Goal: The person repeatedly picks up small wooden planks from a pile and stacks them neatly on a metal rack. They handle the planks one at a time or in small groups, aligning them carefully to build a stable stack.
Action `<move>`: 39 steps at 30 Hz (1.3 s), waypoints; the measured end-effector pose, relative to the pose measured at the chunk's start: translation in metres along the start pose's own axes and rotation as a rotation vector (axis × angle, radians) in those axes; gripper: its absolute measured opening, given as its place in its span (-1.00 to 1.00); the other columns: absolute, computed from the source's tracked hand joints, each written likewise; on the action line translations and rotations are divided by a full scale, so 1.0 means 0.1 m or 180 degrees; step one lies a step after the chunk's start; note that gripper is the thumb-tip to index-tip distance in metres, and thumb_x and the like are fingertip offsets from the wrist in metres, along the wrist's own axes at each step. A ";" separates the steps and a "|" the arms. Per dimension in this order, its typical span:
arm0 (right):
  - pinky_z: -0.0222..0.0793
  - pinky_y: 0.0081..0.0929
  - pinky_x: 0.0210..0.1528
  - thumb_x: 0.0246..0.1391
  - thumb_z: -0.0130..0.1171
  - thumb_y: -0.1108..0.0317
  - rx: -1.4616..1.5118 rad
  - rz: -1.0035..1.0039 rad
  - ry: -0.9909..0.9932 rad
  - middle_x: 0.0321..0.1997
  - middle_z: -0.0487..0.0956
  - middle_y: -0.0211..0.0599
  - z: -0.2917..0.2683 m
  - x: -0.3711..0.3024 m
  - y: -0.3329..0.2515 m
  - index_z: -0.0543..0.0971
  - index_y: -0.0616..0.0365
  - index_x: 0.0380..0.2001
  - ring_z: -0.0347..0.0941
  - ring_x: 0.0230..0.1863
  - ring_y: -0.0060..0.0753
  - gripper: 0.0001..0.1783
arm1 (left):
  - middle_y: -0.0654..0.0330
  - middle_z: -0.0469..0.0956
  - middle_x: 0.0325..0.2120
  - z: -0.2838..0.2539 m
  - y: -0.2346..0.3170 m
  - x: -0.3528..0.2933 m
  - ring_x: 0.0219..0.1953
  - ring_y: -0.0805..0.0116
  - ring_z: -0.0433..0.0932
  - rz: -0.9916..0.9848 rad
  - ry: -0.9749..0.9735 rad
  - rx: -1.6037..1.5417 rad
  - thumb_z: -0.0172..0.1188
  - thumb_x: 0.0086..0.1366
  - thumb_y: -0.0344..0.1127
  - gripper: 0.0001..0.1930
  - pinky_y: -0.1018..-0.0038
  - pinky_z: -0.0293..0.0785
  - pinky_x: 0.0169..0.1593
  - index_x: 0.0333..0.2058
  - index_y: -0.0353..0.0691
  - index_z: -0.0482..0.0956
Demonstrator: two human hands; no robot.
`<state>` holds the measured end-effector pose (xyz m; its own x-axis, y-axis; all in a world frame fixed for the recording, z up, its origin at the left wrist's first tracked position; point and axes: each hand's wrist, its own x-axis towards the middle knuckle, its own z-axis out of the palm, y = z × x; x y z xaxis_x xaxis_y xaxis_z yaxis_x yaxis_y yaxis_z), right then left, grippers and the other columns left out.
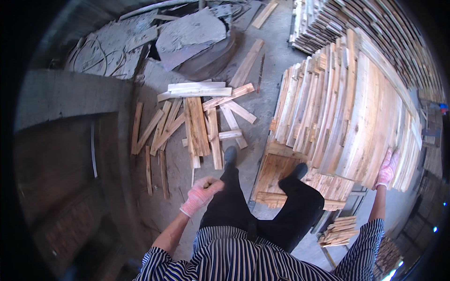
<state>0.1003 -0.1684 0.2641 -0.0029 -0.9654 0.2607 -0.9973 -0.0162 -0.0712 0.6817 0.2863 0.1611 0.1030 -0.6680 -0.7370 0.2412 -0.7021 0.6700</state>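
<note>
My right hand (387, 169), in a pink and white work glove, lies with its fingers stretched out on the right part of a tall stack of wooden boards (361, 117). It touches the boards near their close ends and does not wrap round one. My left hand (202, 191), gloved alike, hangs beside my left thigh with its fingers curled in. Nothing shows in it. My right foot (299, 171) is up on the lower boards (277, 174) at the base of the stack, while my left foot (230, 156) stands by loose planks (197, 126) on the floor.
More timber is piled high at the far right (356, 28). A short bundle of wood pieces (338, 231) lies near my right side. Ahead on the left sits a grey, dust-covered heap (192, 40), and a dark machine or bench (70, 103) stands at the left.
</note>
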 end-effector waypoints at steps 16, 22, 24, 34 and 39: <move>-0.02 -0.25 0.54 0.34 -0.23 -0.36 -0.0444 0.0043 -0.0161 0.51 0.16 0.17 -0.01 -0.01 0.11 0.14 0.32 0.44 0.05 0.52 0.08 -0.03 | 0.11 0.63 -0.53 0.40 0.52 -0.97 -0.22 0.11 0.66 0.0796 -0.1260 -0.1401 0.16 0.42 0.05 -0.50 0.05 0.43 0.23 -0.46 -0.34 0.64; -0.09 -0.26 0.56 0.39 -0.26 -0.25 -0.0415 -0.0185 -0.0040 0.51 0.15 0.18 0.09 0.08 0.05 0.08 0.31 0.46 0.03 0.54 0.05 -0.10 | 0.13 0.64 -0.51 0.64 0.15 -1.53 -0.20 0.11 0.67 0.0777 -0.1146 -0.1278 0.21 0.37 0.07 -0.52 0.02 0.37 0.27 -0.48 -0.29 0.66; -0.03 -0.20 0.54 0.38 -0.24 -0.25 -0.0436 -0.0288 -0.0230 0.49 0.19 0.18 -0.02 0.29 0.14 0.08 0.30 0.47 0.07 0.52 0.09 -0.10 | 0.15 0.64 -0.51 0.67 0.01 -1.68 -0.34 0.31 0.61 0.1217 -0.1217 -0.1209 0.19 0.38 -0.03 -0.58 0.27 0.46 0.14 -0.34 -0.38 0.67; -0.02 -0.08 0.53 0.37 -0.13 -0.22 0.0212 -0.0904 0.0780 0.47 0.13 0.38 -1.01 -1.44 -0.71 0.12 0.31 0.45 -0.02 0.54 0.25 -0.11 | 0.00 0.67 -0.41 0.81 0.15 -2.65 -0.14 0.00 0.66 0.2839 -0.2167 -0.1924 0.25 0.30 0.02 -0.58 -0.07 0.28 0.32 -0.18 -0.29 0.66; 0.02 -0.17 0.53 0.31 0.13 0.12 0.0473 -0.0656 0.0141 0.54 0.07 0.20 -0.75 -3.75 0.01 0.00 0.19 0.50 0.02 0.54 0.17 -0.14 | 0.25 0.25 -0.68 1.30 1.37 -2.98 -0.63 0.35 0.26 0.3689 -0.4766 -0.1621 0.01 0.41 -0.25 -0.71 0.28 0.26 -0.38 -0.55 0.10 0.27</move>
<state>0.0954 0.2130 0.2387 0.1928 -0.9254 0.3262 -0.9555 -0.2527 -0.1522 0.5584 0.3568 0.4845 -0.3088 -0.5062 0.8052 0.9073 0.0972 0.4091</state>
